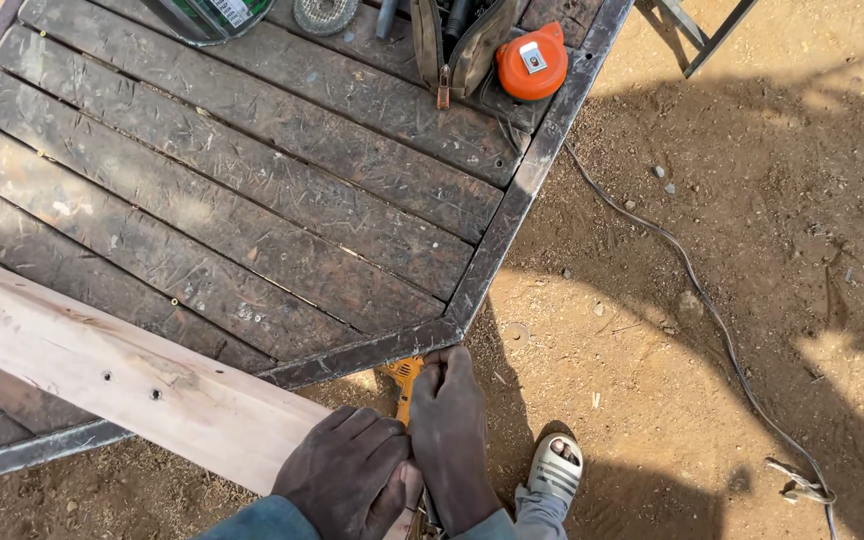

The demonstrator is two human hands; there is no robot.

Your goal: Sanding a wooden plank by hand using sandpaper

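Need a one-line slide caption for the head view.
Both hands, left and right, grip an orange tool at the end of a pale plank on a slatted workbench.

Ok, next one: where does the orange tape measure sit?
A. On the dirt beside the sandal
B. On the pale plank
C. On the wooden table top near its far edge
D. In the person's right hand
C: the orange tape measure lies on the slatted table by its far edge, well away from both hands.
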